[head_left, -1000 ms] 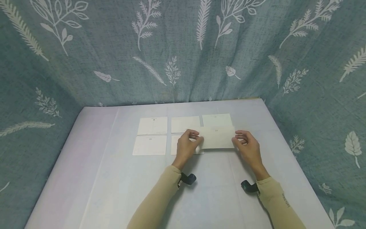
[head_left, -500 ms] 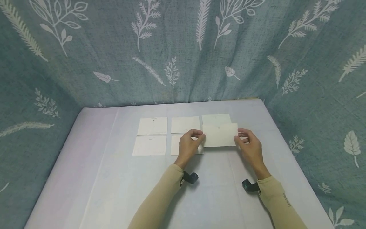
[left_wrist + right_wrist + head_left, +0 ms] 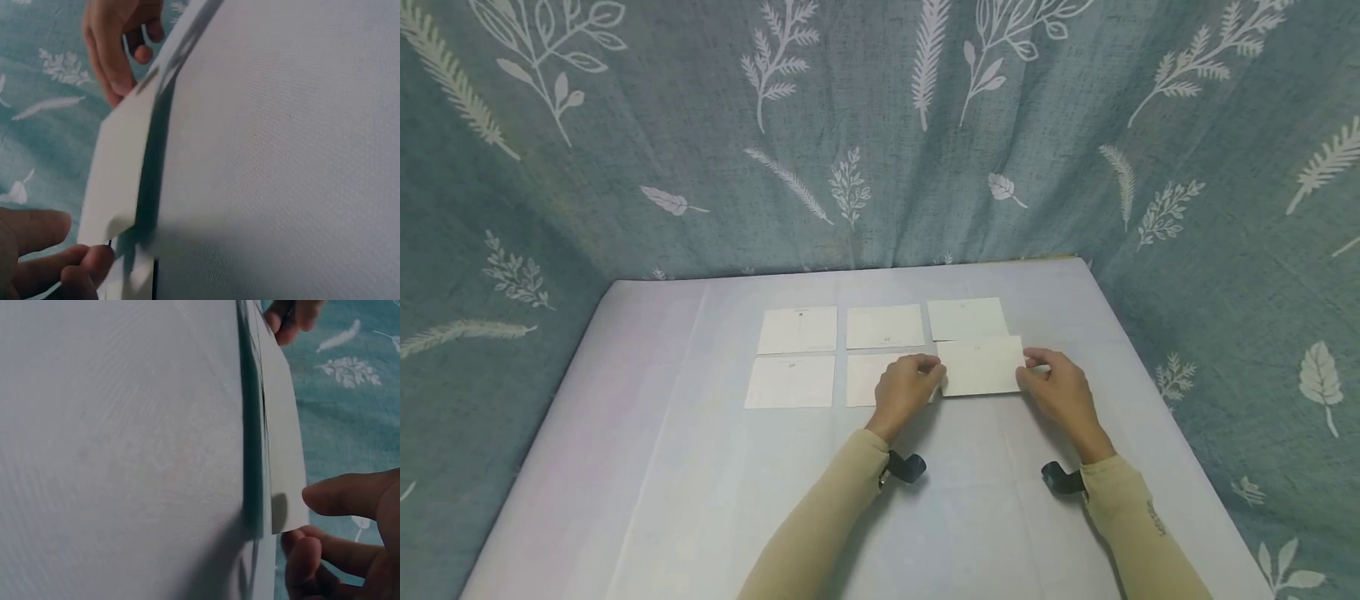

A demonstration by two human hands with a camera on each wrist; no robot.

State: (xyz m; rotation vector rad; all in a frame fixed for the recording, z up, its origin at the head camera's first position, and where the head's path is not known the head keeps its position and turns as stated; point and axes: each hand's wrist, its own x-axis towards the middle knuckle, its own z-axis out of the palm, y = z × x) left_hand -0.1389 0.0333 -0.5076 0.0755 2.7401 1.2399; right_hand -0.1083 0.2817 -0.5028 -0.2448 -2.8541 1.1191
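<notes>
A cream paper card (image 3: 981, 367) is held low over the white table at the right end of the front row, casting a narrow shadow. My left hand (image 3: 906, 387) pinches its left edge with thumb and fingers. At the opposite short edge, my right hand (image 3: 1060, 396) grips it the same way. The left wrist view shows the card (image 3: 119, 169) tilted, with both hands at its ends. In the right wrist view, thumb and fingers of the right hand (image 3: 350, 544) sit at the card's near corner. Small print near its top edge is too tiny to read.
Behind the held card lies a back-right card (image 3: 966, 319). Others lie flat: back-middle card (image 3: 884, 327), back-left card (image 3: 797, 331), front-left card (image 3: 790, 382), and front-middle card (image 3: 865, 379), partly hidden by my left hand. A leaf-patterned curtain (image 3: 700, 167) encloses the white table (image 3: 700, 500).
Both hands have shifted slightly right with the card. It rose a little toward the back, then came down and nearer, uncovering more of the back-right card.
</notes>
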